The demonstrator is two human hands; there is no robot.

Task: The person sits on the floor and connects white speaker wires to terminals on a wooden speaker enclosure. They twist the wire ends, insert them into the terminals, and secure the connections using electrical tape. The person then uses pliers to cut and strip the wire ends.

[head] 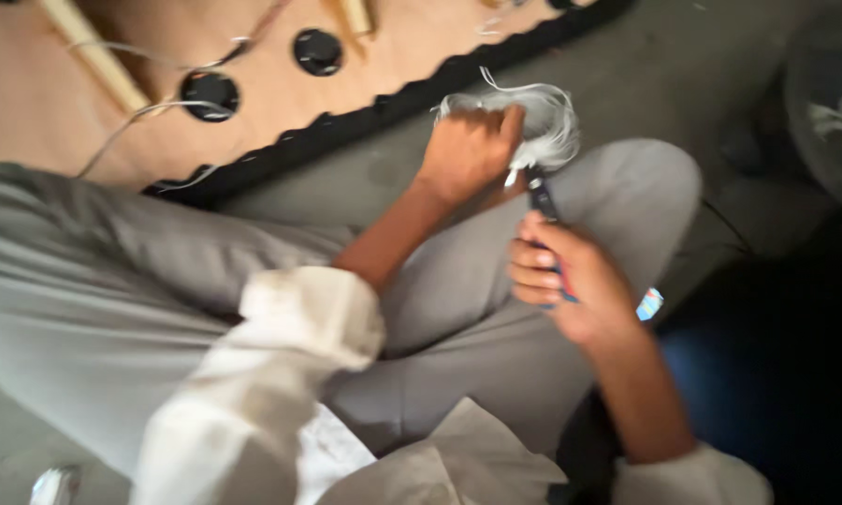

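My left hand (468,150) is closed around a coiled bundle of thin white wire (547,126), held above my grey-trousered knee (627,178). My right hand (571,281) grips a dark hand tool with blue-and-red handles (544,204); its tip points up at the bottom of the wire bundle, just under my left thumb. Whether the tip touches the wire is lost in blur. Both sleeves are white and rolled up.
A wooden board (47,103) with round black fittings (210,92) and loose white wires lies at the upper left, edged by a black scalloped strip (393,103). Grey concrete floor (674,65) lies beyond. A dark round object (828,103) sits at the right.
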